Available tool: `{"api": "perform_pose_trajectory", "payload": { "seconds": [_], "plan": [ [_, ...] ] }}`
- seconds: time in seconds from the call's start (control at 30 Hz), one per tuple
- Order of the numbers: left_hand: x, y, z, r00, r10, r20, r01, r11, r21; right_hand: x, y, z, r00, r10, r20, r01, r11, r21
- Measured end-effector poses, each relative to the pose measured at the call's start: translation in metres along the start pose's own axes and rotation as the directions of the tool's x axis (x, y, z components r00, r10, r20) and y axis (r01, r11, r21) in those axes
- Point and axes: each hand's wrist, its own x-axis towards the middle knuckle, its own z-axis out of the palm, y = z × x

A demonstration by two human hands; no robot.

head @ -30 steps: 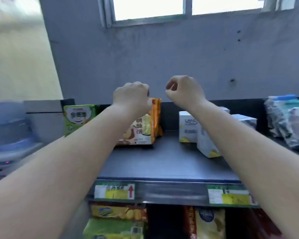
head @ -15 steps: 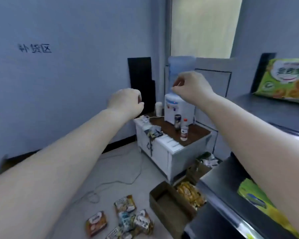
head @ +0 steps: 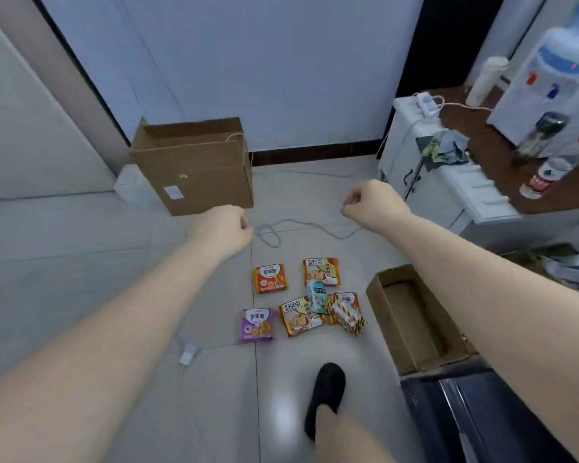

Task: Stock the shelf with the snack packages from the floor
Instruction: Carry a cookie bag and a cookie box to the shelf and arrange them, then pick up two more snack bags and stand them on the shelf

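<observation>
Several snack packages lie on the tiled floor below my hands: an orange pack, a purple pack, two tan biscuit packs, a small teal pack and a striped box. My left hand and my right hand are held out above the floor, both curled into loose fists with nothing in them. The shelf's dark corner shows at the lower right.
A tall open cardboard box stands by the wall. A low open carton lies right of the snacks. A grey cable loops across the floor. A white cabinet with a water dispenser is at right. My black shoe is below.
The view has swung from the shelf, past the cabinet, down to the floor. Both hands stay shut and empty, now over the snack packages.
</observation>
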Motion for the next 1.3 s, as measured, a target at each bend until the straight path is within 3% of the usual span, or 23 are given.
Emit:
{"api": "perform_pose_trajectory", "payload": {
  "seconds": [0.13,0.23,0.47,0.7,0.87,0.97,1.17,1.23,1.3],
  "plan": [
    [0.065,-0.018,0.062,0.973,-0.185,0.137,0.192,0.98,-0.041,0.078,0.038,0.055,0.983,0.087,0.161,-0.089,0.996,0.003],
    [0.113,-0.018,0.113,0.937,-0.248,0.245,0.271,0.96,-0.064,0.132,0.076,0.094,0.952,0.168,0.255,-0.17,0.985,-0.015],
    [0.2,-0.01,0.282,0.834,-0.26,0.487,0.338,0.938,-0.077,0.215,0.192,0.22,0.845,0.373,0.384,-0.335,0.928,-0.164],
    [0.25,-0.022,0.486,0.701,-0.24,0.671,0.4,0.912,-0.092,0.228,0.3,0.394,0.752,0.44,0.491,-0.346,0.897,-0.273],
    [0.282,-0.033,0.611,0.692,-0.216,0.689,0.386,0.917,-0.1,0.244,0.36,0.506,0.753,0.481,0.448,-0.366,0.873,-0.322],
    [0.301,-0.037,0.674,0.701,-0.218,0.679,0.405,0.906,-0.127,0.257,0.389,0.563,0.792,0.484,0.372,-0.339,0.856,-0.391],
    [0.324,-0.025,0.763,0.706,-0.202,0.679,0.522,0.796,-0.306,0.266,0.433,0.634,0.797,0.502,0.335,-0.336,0.83,-0.445],
    [0.331,-0.016,0.782,0.715,-0.202,0.669,0.564,0.733,-0.381,0.268,0.448,0.642,0.833,0.463,0.302,-0.334,0.857,-0.393],
    [0.34,-0.012,0.799,0.731,-0.241,0.638,0.579,0.714,-0.394,0.273,0.458,0.639,0.84,0.47,0.271,-0.424,0.88,-0.214]
  ]
}}
